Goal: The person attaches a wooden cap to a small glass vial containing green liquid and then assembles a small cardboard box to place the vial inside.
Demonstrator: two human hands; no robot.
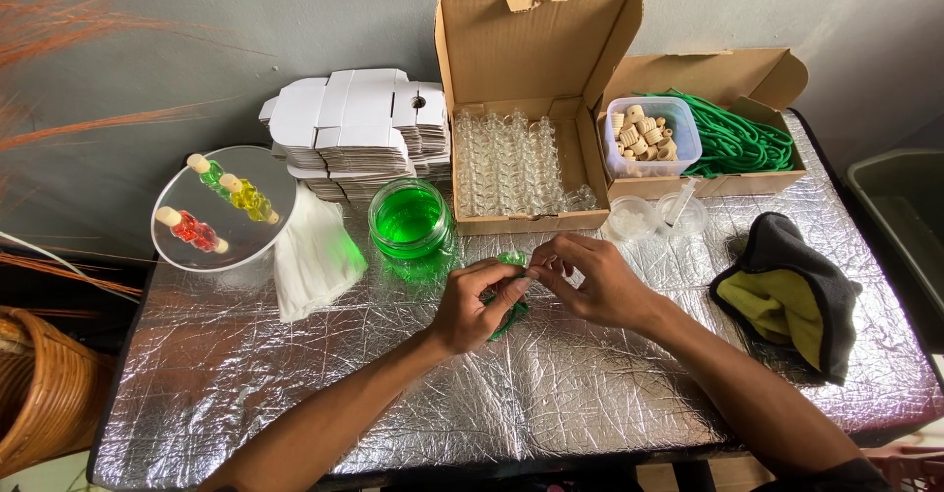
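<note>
Foil table (551,394) w/ bare room near its front edge. Open box of glass bottles (511,163) behind, green jar (410,219) just left. Mid-table, left hand (472,305) clamped on small green bottle (511,315); right hand (595,281) pinching its top.

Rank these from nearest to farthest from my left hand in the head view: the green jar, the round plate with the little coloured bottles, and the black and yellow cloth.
From the left hand:
1. Green jar, just up and left of it.
2. Round plate, further off at the table's left.
3. Black and yellow cloth, farthest, at the right past the right hand.
</note>
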